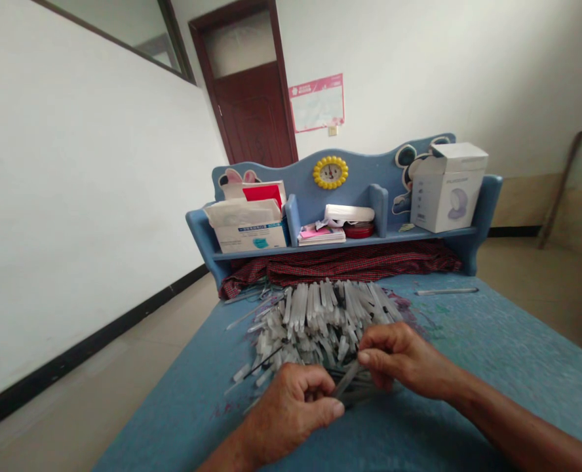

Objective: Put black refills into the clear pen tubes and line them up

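My left hand (298,410) pinches one end of a clear pen (347,380) between thumb and fingers. At its other end, my right hand (402,357) grips the same pen, so it slants between the two hands. Just beyond them a heap of translucent pen parts (320,308) lies on the blue desk (183,393), some of them dark inside. Several thin pieces lie under and behind the held pen, partly hidden by my hands. Whether the held pen has a refill inside is too blurred to tell.
A single pen (447,291) lies at the desk's right. Behind the heap is a checked cloth (345,262) under a blue shelf. On the shelf stand a mask box (254,236), a stack of papers (321,237) and a white box (448,190); a yellow clock (330,172) is above.
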`<action>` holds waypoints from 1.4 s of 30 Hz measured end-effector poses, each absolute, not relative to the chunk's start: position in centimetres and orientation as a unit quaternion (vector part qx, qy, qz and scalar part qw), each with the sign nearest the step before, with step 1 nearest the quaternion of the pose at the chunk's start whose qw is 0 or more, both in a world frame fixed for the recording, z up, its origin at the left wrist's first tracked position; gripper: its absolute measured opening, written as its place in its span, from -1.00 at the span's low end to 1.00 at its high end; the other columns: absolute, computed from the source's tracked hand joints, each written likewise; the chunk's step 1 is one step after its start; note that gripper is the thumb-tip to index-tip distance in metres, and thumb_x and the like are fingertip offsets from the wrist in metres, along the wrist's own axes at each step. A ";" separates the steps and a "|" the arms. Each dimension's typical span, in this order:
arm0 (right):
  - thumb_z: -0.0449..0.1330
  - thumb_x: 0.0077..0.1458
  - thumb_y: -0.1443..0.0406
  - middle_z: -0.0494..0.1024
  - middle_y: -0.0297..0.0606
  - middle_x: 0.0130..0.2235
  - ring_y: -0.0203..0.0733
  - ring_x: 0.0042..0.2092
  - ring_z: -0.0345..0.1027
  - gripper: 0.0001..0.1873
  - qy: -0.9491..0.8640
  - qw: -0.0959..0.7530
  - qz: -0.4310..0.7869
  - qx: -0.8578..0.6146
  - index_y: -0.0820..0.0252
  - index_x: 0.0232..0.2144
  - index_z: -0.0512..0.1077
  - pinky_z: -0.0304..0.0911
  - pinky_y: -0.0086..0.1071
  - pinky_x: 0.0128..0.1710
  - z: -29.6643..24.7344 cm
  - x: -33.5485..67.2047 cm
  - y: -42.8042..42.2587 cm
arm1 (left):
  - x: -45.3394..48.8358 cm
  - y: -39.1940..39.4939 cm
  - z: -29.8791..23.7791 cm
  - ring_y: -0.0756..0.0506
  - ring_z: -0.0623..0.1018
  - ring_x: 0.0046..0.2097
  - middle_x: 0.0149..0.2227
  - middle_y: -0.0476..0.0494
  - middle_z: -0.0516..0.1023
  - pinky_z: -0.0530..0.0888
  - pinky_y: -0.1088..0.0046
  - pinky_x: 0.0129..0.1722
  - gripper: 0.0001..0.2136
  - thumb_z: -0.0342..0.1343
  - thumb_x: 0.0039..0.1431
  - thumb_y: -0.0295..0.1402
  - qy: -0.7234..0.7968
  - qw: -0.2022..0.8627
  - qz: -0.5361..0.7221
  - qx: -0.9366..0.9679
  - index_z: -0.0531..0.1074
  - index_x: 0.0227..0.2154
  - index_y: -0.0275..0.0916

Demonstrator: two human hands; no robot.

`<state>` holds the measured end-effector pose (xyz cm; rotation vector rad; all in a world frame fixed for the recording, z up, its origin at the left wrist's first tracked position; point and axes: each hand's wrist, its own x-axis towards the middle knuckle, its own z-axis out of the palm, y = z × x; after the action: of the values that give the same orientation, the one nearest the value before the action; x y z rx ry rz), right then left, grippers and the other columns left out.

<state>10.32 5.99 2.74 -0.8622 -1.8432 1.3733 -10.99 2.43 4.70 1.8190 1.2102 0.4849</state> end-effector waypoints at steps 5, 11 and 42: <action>0.01 0.10 -0.06 0.28 -0.39 -0.69 -0.40 -0.65 0.12 -0.49 -0.715 0.332 0.510 -0.345 0.21 -0.63 0.24 0.00 -0.53 -0.66 3.0 10.3 5.8 | -10.9 2.5 4.7 0.06 0.19 -0.54 -0.63 0.10 0.18 0.10 0.55 -0.56 -0.81 0.12 -0.05 -0.26 0.493 0.425 0.197 0.733 0.36 -0.57 -0.29; 0.15 0.01 -0.03 0.30 -0.42 -0.67 -0.40 -0.63 0.15 -0.57 -0.688 0.349 0.534 -0.347 0.21 -0.57 0.29 0.06 -0.53 -0.63 2.8 10.3 6.0 | -10.5 2.5 4.5 0.05 0.22 -0.54 -0.64 0.09 0.20 0.11 0.55 -0.56 -0.82 0.11 -0.06 -0.27 0.510 0.413 0.180 0.732 0.35 -0.58 -0.29; 0.13 0.00 0.02 0.34 -0.41 -0.77 -0.44 -0.75 0.10 -0.55 -0.585 0.363 0.596 -0.412 0.19 -0.71 0.19 0.03 -0.57 -0.74 4.6 10.1 6.1 | -9.4 2.4 6.9 -0.03 0.38 -0.52 -0.55 -0.04 0.39 0.24 0.47 -0.52 -0.84 -0.05 0.15 -0.53 0.358 -0.142 0.182 0.905 0.34 -0.51 -0.25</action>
<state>10.11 6.05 4.60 -1.0612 -1.5067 1.5350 -9.39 2.45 6.87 3.1315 1.2405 0.6309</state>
